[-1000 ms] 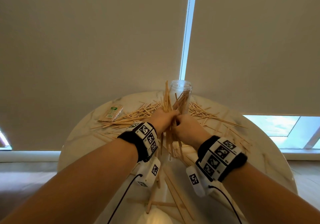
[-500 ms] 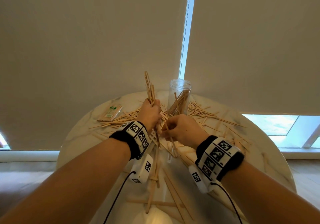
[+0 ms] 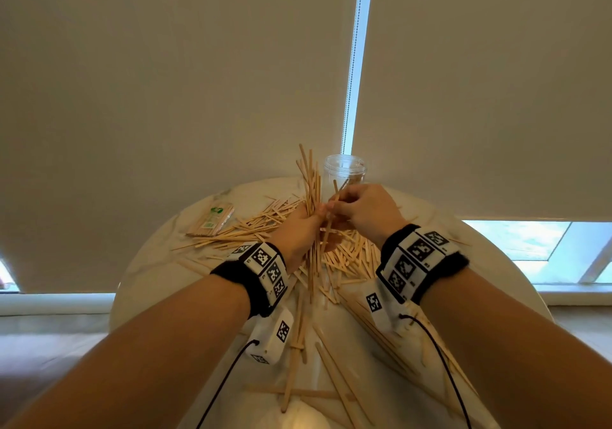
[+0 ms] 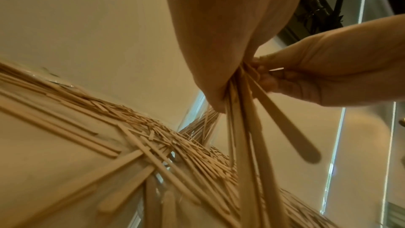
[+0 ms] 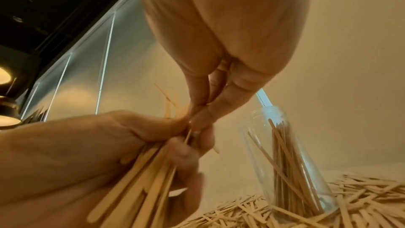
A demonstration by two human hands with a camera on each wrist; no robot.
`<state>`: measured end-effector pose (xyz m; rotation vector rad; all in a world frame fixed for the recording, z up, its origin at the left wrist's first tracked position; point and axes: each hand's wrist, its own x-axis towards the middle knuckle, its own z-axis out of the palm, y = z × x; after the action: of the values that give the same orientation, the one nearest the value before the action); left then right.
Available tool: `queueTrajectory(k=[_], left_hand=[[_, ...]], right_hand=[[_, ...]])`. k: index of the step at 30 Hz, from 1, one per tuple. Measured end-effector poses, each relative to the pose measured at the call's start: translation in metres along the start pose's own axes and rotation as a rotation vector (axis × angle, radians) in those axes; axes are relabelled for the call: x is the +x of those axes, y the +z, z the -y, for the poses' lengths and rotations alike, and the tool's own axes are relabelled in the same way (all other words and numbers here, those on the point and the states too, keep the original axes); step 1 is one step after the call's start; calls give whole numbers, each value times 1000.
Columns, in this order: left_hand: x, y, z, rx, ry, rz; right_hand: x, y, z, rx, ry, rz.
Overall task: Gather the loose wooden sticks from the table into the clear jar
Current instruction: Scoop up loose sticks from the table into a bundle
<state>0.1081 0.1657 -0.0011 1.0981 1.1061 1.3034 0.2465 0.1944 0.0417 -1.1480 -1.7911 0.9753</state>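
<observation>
My left hand grips an upright bundle of wooden sticks above the table's middle; the sticks' lower ends hang below the fist. My right hand is pressed against the left and pinches a single stick at the bundle's side. The clear jar stands upright just behind the hands, holding several sticks. Loose sticks lie scattered over the round marble table, most densely under and around the hands.
A wrapped pack of sticks lies at the table's left rear. Longer sticks lie crossed near the front edge. Roller blinds hang close behind the table, and a window shows low on the right.
My left hand, with its bundle, shifted right toward the jar. My right hand rose from the pile and came up against the left, bringing a stick to the bundle.
</observation>
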Motion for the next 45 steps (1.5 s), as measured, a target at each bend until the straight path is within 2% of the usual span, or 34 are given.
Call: queueTrajectory(k=[3,6,10,14,19,23,25,27,29,31,34,36,38,39,42,45], left_hand=[[-1,2,2,-49,25,-16],[-5,3,0,-95,-5,11],[-9,6,-7,-131,-46,89],[-9,1,-14,-129,-70,102],[-4,-5,-12,-146,-52,-56],[5,-4,-8,-77,16,-254],[7,-1,-9,-20,44,-297],[7,5,-11,-14,43,-262],[3,9,-13,2,22,-196],[1,8,-12,43,49,-192],[3,-1,-14,-34,150,-268],[6,-5,-19,-140,173,-316],[9,-3,-22,-170,202,-317],[9,-1,-23,-170,221,-300],[5,4,-19,-133,244,-253],[1,3,-14,-125,234,-242]], right_hand=[[2,-2,4,-18,-25,11],[12,-2,3,-225,-74,-30],[19,1,-2,-404,-79,259],[14,-2,-6,-155,14,300],[12,-13,-10,-111,111,105],[-2,-10,-3,-112,120,121],[-12,1,3,-203,76,185],[-18,14,4,-453,-15,228],[-19,25,2,-734,-115,218],[-19,27,1,-836,-164,206],[-22,20,8,-729,-131,270],[-27,19,15,-634,-51,412],[-33,24,18,-637,-6,526],[-35,27,16,-687,-36,541],[-32,34,8,-769,-60,462],[-28,31,-4,-575,57,408]])
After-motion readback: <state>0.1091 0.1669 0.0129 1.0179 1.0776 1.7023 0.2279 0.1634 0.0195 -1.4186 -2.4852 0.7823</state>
